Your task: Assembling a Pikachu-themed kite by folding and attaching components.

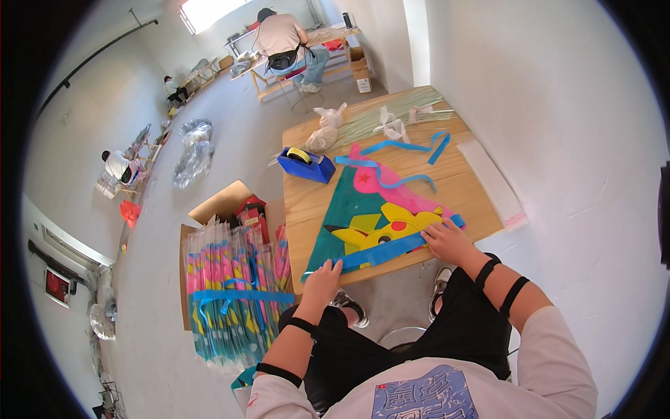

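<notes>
A triangular kite in teal and pink, printed with a yellow cartoon figure, lies on the wooden table in front of me. A flat blue ribbon runs across its near edge. My left hand pinches the ribbon's left end at the kite's near left corner. Near the right end, my right hand grips the ribbon with bent fingers over the kite's edge; its fingertips are partly hidden. More blue ribbon curls loosely over the kite's far part.
A blue tape dispenser stands at the table's left edge. Thin pale rods and plastic bags lie at the back. Left of the table, a cardboard box holds bagged kites. A wall rises on the right; other people work farther off.
</notes>
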{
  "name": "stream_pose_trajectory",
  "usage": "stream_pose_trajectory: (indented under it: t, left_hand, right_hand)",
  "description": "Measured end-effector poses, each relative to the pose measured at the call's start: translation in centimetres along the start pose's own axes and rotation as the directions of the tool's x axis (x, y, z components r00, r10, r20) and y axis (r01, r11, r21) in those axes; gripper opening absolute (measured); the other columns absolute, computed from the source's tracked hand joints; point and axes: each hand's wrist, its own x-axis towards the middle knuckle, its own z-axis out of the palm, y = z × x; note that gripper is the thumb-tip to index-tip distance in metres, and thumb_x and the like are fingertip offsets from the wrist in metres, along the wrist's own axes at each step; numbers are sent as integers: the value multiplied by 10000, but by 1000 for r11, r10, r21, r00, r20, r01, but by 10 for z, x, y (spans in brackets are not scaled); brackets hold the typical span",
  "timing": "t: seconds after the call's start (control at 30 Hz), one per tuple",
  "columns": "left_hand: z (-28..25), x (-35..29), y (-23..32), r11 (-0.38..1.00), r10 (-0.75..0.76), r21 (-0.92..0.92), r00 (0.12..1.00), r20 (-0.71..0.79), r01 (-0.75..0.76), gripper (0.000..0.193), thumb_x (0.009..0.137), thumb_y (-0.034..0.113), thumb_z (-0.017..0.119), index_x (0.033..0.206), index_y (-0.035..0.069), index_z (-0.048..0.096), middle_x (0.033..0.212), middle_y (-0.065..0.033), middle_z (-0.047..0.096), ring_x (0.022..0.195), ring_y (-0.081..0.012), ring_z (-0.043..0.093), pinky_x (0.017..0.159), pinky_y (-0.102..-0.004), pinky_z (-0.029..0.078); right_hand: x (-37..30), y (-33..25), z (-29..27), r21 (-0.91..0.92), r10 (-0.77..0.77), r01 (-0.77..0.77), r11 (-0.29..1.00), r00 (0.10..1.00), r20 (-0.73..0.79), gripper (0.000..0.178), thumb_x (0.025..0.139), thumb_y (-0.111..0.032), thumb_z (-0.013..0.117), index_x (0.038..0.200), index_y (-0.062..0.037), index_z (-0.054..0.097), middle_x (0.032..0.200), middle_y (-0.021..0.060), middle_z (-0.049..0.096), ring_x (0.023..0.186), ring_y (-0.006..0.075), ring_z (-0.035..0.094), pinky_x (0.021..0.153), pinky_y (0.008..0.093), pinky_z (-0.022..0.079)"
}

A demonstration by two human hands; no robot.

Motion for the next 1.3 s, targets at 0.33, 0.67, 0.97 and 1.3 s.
stream_pose_trajectory:
  t: [0.33, 0.67, 0.97, 1.3]
  left_hand:
    - [-5, -2, 3, 998, -40, -56, 999, -19, 38, 408, 919, 85, 644, 1320, 74, 572, 1183, -146, 649, 1022, -342, 740, 802, -442, 621]
    - [1, -5, 4, 998, -55, -29, 997, -60, 53, 384, 925, 83, 643, 1302, 69, 567, 1157, -126, 638, 1012, -324, 746, 763, -433, 638]
    - [-5, -3, 6, 995, -79, -62, 997, 4, 79, 587, 949, 134, 656, 1511, 142, 488, 1188, -153, 638, 1033, -368, 742, 803, -439, 637]
    - [-16, 29, 48, 986, -110, 159, 927, 358, 55, 1117, 850, 783, 679, 1713, 392, 89, 1404, -411, 506, 1240, -521, 647, 1034, -643, 524]
  right_hand:
    - [6, -13, 0, -16, 64, -65, 998, 996, -62, 384, 845, -234, 701, 1177, -46, 743, 1093, 41, 668, 1142, 208, 623, 1103, 433, 407]
    - [6, -13, -4, 77, 89, -88, 993, 996, -12, 303, 851, -178, 698, 1142, -98, 717, 1056, 36, 676, 1130, 211, 640, 1083, 431, 419]
    - [6, -18, -4, -4, 81, -82, 997, 990, -115, 185, 840, -169, 695, 1023, -144, 699, 1012, 17, 667, 1111, 218, 641, 1093, 497, 388]
    - [11, -26, -3, 18, 119, -118, 993, 990, -79, 102, 852, -160, 675, 954, -150, 678, 978, 24, 656, 1087, 231, 632, 1072, 505, 399]
